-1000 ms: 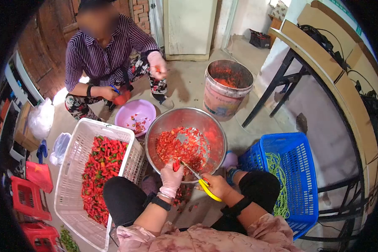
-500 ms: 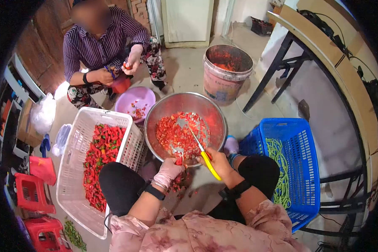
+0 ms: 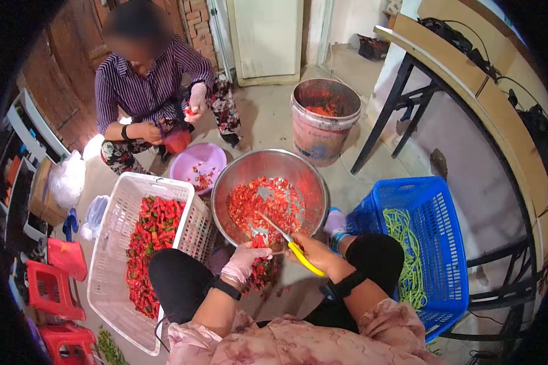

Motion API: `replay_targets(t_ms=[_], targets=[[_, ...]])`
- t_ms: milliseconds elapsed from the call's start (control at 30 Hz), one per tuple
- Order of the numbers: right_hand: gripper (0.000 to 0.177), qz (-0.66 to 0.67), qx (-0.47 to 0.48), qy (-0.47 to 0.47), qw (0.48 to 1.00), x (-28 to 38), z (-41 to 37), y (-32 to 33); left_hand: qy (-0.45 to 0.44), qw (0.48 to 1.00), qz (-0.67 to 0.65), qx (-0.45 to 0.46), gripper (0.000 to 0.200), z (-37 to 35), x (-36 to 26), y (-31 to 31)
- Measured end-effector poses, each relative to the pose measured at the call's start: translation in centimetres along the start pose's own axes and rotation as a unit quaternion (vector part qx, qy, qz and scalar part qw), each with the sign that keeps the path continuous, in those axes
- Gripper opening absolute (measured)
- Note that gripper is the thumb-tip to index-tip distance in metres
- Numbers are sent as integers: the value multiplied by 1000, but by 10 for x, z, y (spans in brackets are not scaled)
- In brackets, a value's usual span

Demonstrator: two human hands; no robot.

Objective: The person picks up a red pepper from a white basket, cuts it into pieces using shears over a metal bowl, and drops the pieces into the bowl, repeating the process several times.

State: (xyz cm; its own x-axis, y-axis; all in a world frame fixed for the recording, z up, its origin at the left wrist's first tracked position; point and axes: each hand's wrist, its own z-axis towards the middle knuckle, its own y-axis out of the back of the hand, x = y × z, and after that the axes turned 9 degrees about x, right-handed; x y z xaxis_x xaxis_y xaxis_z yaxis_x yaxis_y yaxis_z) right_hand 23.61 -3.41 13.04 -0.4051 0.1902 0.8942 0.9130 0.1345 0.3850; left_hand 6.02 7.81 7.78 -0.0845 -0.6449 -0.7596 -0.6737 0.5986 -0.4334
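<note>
Near the front rim of a metal bowl (image 3: 313, 222), my gloved left hand (image 3: 243, 260) grips a red pepper (image 3: 259, 242). My right hand (image 3: 315, 252) is closed around yellow-handled scissors (image 3: 305, 258), whose blades point up and left over the bowl, beside the pepper. Chopped red pepper (image 3: 249, 204) lies spread inside the bowl. Below my hands, more red peppers (image 3: 263, 277) sit in shadow between my legs. A white crate (image 3: 112, 258) of whole red peppers (image 3: 155, 225) stands to the left.
A blue crate (image 3: 447, 243) with long green beans (image 3: 405, 243) stands right. Beyond the bowl are a pink bucket (image 3: 323, 131) and purple basin (image 3: 216, 155). A co-worker (image 3: 149, 85) crouches back left, both hands occupied. Red stools (image 3: 52, 289) are at left, a black-legged table (image 3: 402, 97) right.
The view has shifted, so the scene sits slightly lower. My left hand and the pepper are nearer the bowl's rim and the scissors. The co-worker's head is bent further down.
</note>
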Motion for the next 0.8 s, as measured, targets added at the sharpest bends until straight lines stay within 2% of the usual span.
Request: replay_targets(t_ms=[33, 67, 167, 233, 300, 367, 433, 467, 533, 600, 700, 800], targets=[[36, -20, 37, -5, 999, 3, -2, 2, -6, 999, -53, 2, 19, -1, -5, -2], [36, -41, 43, -5, 998, 0, -2, 1, -15, 998, -53, 6, 19, -1, -9, -2], [37, -22, 99, -33, 994, 8, -4, 4, -4, 992, -126, 2, 19, 2, -16, 0], [37, -40, 111, -36, 992, 11, -3, 5, -7, 993, -120, 12, 20, 5, -19, 2], [40, -38, 119, 8, 992, 3, 0, 2, -8, 993, -114, 20, 21, 7, -20, 4], [43, -66, 125, -29, 990, 6, 1, 3, -21, 993, -113, 31, 20, 7, -21, 3], [43, -49, 67, -16, 996, 4, 0, -2, -21, 992, -124, 33, 19, 5, -25, 0], [43, -51, 68, -16, 996, -7, 3, -8, -18, 990, -132, 35, 18, 5, -26, -1], [41, 67, 18, 6, 998, -28, 11, -20, -29, 986, -163, 34, 17, 11, -19, 1], [39, 56, 11, -4, 998, -18, 9, -20, -38, 980, -193, 33, 17, 12, -16, -1], [35, 42, -5, -25, 999, 1, 7, -18, -83, 976, -199, -21, 16, 8, -22, -10], [32, 48, -7, -35, 998, -10, 12, -22, -97, 981, -157, -57, 15, 10, -18, -8]])
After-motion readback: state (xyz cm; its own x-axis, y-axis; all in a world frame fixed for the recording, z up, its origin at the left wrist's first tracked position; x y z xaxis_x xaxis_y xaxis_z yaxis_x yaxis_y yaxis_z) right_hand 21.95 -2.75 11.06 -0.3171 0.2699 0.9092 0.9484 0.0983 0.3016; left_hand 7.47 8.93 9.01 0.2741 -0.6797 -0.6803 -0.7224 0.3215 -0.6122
